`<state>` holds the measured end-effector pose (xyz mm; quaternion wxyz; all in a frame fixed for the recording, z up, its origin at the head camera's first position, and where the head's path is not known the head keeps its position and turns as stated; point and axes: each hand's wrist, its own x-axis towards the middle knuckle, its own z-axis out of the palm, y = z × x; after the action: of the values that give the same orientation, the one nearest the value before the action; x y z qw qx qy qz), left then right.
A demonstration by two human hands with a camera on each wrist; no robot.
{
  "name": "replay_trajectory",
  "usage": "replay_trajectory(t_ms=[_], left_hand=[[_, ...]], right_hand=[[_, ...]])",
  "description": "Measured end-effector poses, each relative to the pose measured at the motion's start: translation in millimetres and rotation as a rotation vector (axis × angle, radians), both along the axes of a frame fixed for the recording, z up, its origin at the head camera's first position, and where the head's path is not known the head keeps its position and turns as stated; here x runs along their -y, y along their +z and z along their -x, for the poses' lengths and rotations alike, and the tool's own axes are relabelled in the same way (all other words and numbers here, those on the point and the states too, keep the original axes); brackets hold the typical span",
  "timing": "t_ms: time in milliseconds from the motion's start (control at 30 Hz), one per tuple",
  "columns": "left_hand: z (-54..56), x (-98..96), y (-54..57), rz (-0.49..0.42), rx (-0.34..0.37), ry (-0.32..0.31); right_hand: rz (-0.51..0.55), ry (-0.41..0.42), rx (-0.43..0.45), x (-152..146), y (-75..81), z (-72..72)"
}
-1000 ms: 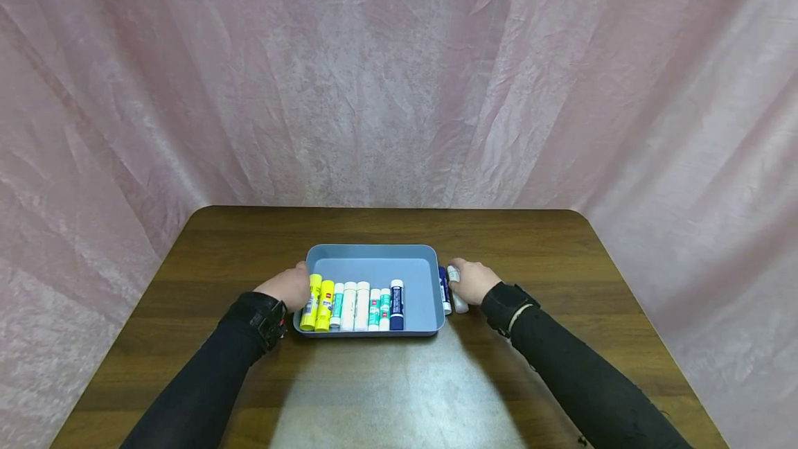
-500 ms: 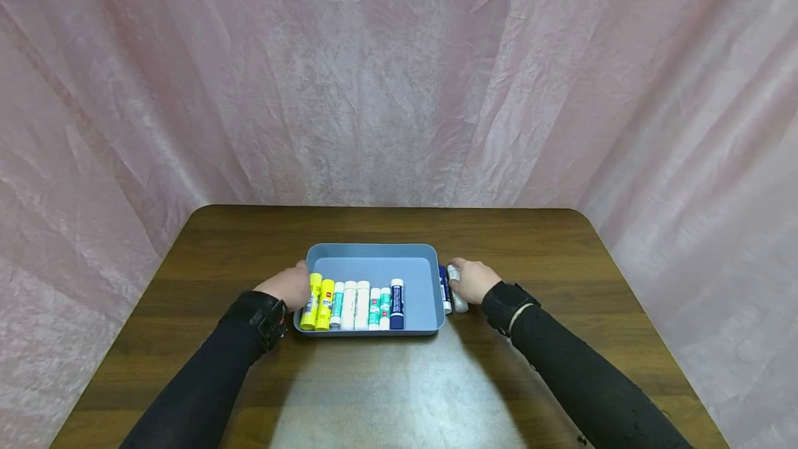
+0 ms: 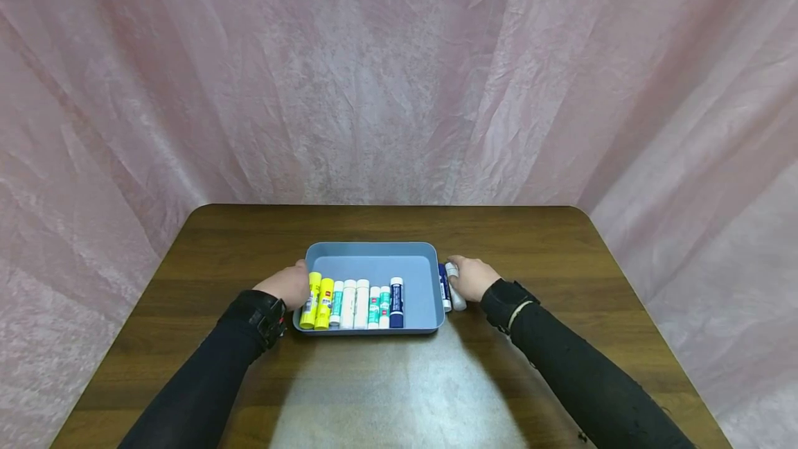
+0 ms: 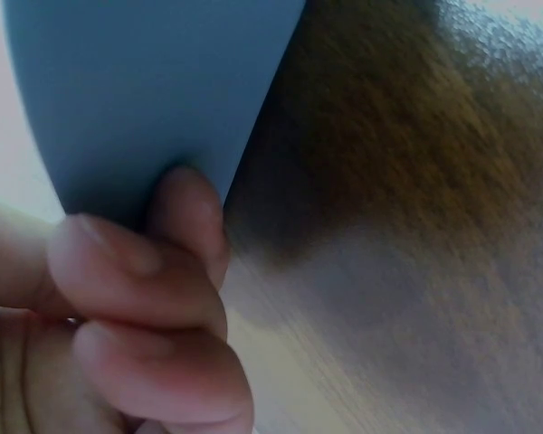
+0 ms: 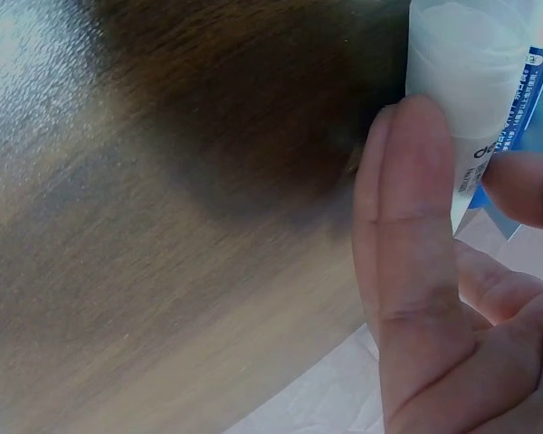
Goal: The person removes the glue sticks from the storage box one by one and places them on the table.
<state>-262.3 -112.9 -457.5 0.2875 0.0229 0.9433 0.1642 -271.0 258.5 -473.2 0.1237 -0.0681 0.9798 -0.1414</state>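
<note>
A blue-grey tray (image 3: 374, 253) holds a row of several glue sticks, with two yellow glue sticks (image 3: 324, 303) at its left end and a dark blue glue stick (image 3: 396, 303) at its right end. My left hand (image 3: 289, 285) grips the tray's left side; in the left wrist view its curled fingers (image 4: 145, 271) meet the outer wall. Outside the tray, my right hand (image 3: 475, 279) pinches a white glue stick (image 5: 466, 68) between thumb and fingers. That stick lies beside another blue glue stick (image 3: 445, 289), which is right against the tray's right wall.
The tray stands on a brown wooden table (image 3: 530, 241) with rounded far corners. A pink curtain (image 3: 399, 75) hangs behind and around it. Light glares on the tabletop in front of the tray.
The white glue stick in my right hand has shifted slightly left, closer to the blue one beside it. My left hand and the tray stay in place.
</note>
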Motion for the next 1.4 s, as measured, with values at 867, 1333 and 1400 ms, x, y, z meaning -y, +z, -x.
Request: replay_trajectory(t_ms=[867,1333,1400], left_hand=[[4.7,1.0,-5.6,0.022,-0.019,-0.026],[2.0,0.4,-0.7,0.001,0.004,0.007],[2.4,0.7,-1.7,-0.001,0.009,0.009]], right_hand=[[0.007,-0.007,-0.013,2.7,-0.5,0.0],[0.017,-0.015,-0.008,1.6,-0.3,1.4],[0.012,-0.01,-0.016,1.7,-0.5,1.1]])
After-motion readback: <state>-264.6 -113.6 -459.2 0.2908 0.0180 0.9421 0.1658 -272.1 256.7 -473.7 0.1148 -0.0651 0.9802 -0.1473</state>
